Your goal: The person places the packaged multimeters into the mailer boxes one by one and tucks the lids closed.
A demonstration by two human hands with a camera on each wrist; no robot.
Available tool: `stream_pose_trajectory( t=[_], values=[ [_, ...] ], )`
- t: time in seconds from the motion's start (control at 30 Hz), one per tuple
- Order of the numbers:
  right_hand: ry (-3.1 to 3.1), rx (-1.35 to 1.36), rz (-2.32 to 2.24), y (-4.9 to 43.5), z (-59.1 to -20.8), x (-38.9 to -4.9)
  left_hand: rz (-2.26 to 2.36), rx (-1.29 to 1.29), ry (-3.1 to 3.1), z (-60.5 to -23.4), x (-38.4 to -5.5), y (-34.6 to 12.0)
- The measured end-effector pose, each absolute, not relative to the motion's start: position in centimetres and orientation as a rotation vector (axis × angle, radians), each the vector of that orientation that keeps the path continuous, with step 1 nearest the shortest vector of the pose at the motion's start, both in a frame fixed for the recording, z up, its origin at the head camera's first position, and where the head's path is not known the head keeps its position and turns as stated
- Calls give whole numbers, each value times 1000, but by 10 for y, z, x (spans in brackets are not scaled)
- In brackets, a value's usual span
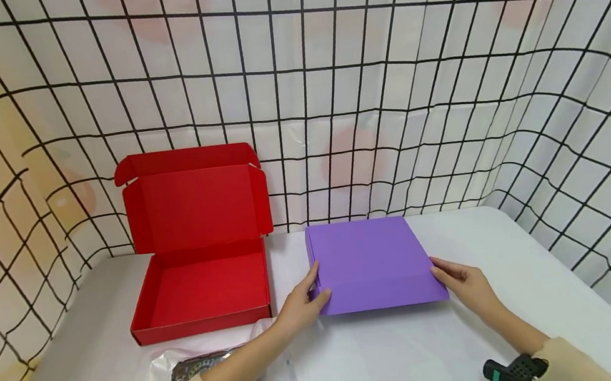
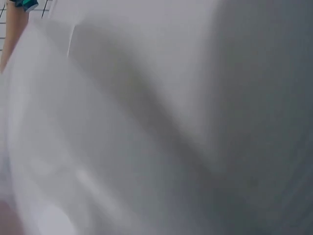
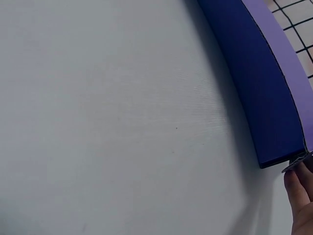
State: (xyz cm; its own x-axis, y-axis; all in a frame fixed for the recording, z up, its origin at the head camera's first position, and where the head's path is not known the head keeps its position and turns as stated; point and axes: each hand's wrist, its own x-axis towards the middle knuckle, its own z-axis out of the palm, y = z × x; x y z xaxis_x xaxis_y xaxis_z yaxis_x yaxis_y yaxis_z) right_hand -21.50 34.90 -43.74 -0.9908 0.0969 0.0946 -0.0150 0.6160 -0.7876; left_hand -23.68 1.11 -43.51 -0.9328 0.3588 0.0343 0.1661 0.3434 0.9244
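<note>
A purple cardboard box (image 1: 370, 261) lies on the white table, its lid down over the top and the front flap sticking out toward me. My left hand (image 1: 299, 307) grips the box's left side near the front corner, thumb on the flap's edge. At the front right corner, my right hand (image 1: 471, 288) pinches the flap between thumb and fingers. The right wrist view shows the fingertips of the right hand (image 3: 299, 193) under the lid corner, above the darker front wall of the box (image 3: 259, 93). In the left wrist view, a pale blurred surface hides the left hand.
Left of the purple box stands a red box (image 1: 211, 286) with its lid (image 1: 200, 205) raised. Under my left forearm lies a clear plastic bag (image 1: 277, 369) with a dark patterned item (image 1: 190, 368) in it. Black wire mesh (image 1: 308, 115) encloses the back and sides of the table (image 1: 403, 355).
</note>
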Motion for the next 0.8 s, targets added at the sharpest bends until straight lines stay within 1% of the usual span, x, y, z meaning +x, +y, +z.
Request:
stream_pose_trajectory(
  t=[0.17, 0.33, 0.5, 0.6, 0.8],
  values=[
    [-2719, -62, 1305, 350, -438, -210, 1667, 439, 2390, -437, -230, 13],
    [-2768, -102, 1279, 348, -435, -204, 1707, 482, 2344, -439, -223, 12],
    [-2772, -90, 1410, 345, -432, -199, 1666, 526, 2382, -438, -214, 10],
    [-2771, -99, 1508, 344, -429, -197, 1662, 506, 2385, -436, -210, 9],
    [-2805, -144, 1564, 342, -424, -196, 1680, 448, 2366, -436, -208, 9]
  ],
)
